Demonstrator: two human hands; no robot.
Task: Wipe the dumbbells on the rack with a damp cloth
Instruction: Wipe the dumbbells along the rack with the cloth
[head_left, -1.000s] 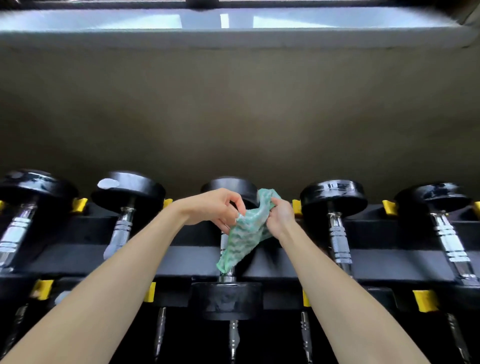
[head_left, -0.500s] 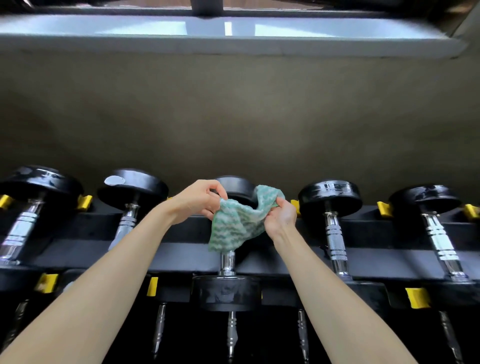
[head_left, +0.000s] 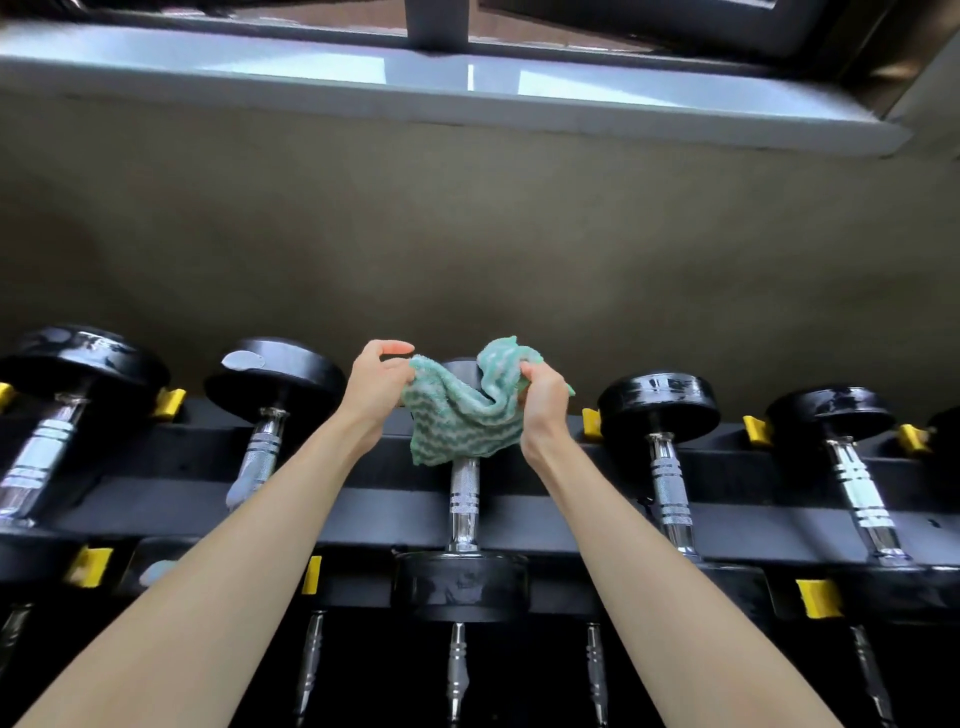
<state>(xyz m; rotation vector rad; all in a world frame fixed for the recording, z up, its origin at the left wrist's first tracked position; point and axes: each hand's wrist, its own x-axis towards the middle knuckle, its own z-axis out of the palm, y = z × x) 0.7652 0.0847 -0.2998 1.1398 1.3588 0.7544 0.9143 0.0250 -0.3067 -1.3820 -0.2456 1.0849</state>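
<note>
A plain olive-grey wall (head_left: 467, 223) fills the far side; a pale window sill (head_left: 311, 88) runs along its top, under a dark window frame (head_left: 434, 23).

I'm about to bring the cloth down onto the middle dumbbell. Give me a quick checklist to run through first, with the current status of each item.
1. Left hand grips one edge of the cloth: ok.
2. Right hand grips the opposite edge: ok.
3. Cloth spread flat between the hands: not ok, it sags and bunches in the middle.
4. Middle dumbbell seated on the rack: ok.
5. Chrome handle bare below the cloth, nothing else on it: ok.
6. Cloth damp: cannot tell.
</note>
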